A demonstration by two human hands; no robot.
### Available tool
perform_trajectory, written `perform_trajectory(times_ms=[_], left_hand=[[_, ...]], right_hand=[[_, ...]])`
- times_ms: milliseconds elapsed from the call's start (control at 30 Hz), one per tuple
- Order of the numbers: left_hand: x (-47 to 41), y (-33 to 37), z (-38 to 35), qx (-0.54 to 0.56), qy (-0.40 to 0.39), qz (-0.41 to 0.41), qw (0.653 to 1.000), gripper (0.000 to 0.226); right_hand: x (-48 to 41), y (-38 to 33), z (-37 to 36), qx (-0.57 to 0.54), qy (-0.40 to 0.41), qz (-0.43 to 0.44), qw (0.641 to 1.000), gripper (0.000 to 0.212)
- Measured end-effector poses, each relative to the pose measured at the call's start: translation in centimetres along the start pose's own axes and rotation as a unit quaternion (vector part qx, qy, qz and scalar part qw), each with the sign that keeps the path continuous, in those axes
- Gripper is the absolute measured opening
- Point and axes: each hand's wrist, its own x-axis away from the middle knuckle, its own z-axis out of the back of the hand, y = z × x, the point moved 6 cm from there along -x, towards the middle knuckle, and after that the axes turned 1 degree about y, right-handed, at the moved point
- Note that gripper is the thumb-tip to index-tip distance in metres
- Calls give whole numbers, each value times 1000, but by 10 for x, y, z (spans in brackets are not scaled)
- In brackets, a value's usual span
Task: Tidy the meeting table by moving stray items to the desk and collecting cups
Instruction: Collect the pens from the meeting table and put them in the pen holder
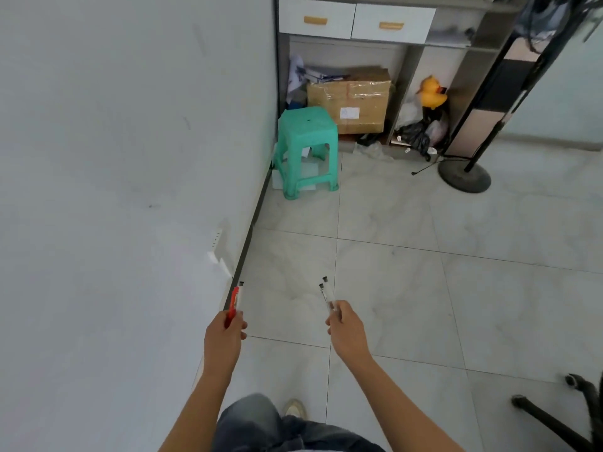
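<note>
Two arms outstretched — left grip (225,334) holds red pen (233,301) | right grip (346,331), clear pens (328,295)

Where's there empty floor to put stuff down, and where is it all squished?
The floor is bare between the stool, the fan base and the chair legs, right ahead of the person. The stool's top is bare too. Under the desk it is crowded: a box, bags and a duck fill it.
</note>
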Motion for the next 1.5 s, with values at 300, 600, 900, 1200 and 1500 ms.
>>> perform_trajectory(times_ms=[300,600,900,1200,1500], left_hand=[[-120,71,-89,4,-49,-8,999,14],[-275,187,-201,-4,-81,-35,996,14],[-345,242,-308,-64,-172,-26,983,19],[-436,306,-388,-77,-130,-45,987,19],[-514,382,-507,-114,-87,-66,987,20]], right_hand=[[-121,-26,32,6,24,-23,999,16],[-290,-98,103,25,95,-33,995,14],[-387,-98,161,-14,182,-125,975,15],[-534,-128,201,-25,144,-100,984,15],[-695,-189,305,-43,137,-23,989,13]])
